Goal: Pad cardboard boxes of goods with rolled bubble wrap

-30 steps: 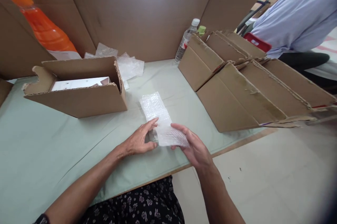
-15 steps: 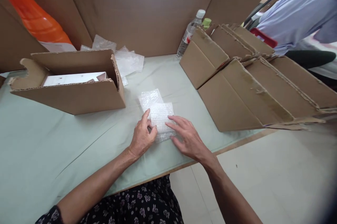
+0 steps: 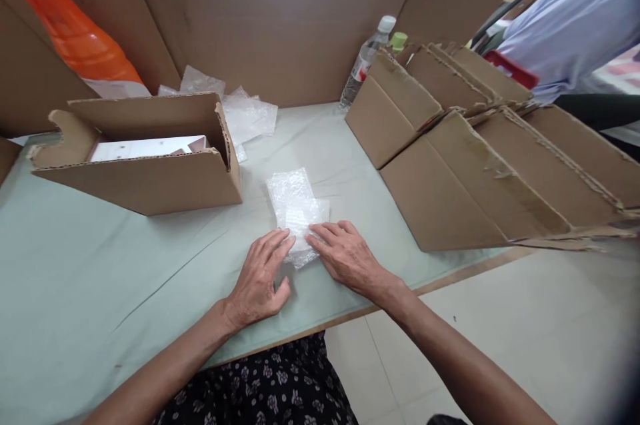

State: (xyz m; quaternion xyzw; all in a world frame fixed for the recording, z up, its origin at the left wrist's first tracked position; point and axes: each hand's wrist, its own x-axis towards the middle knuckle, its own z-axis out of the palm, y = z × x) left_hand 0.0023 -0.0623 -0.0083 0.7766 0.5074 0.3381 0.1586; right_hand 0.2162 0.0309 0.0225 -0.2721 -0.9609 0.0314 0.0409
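Observation:
Clear bubble wrap pieces point(image 3: 290, 188) lie overlapping, flat on the pale green cloth near the table's front edge. A whiter patch shows in the middle of the upper piece; whether something lies under it I cannot tell. My left hand point(image 3: 260, 275) rests at the left side of the wrap, fingers stretched forward with the tips on its edge and the thumb apart. From the right, my right hand point(image 3: 347, 253) lies with its extended fingers flat on the wrap. Neither hand grips anything.
An open cardboard box point(image 3: 145, 185) with a white item inside stands at left, an orange bottle point(image 3: 85, 38) behind it. More bubble wrap point(image 3: 250, 115) lies at the back. Cardboard boxes point(image 3: 450, 192) and a water bottle point(image 3: 367, 58) stand at right. A person in a light blue shirt point(image 3: 570, 25) is beyond.
My left hand has drawn back slightly and its fingers have straightened from a near pinch. The right hand's fingers now lie flatter on the wrap. The upper piece has settled looser and flatter.

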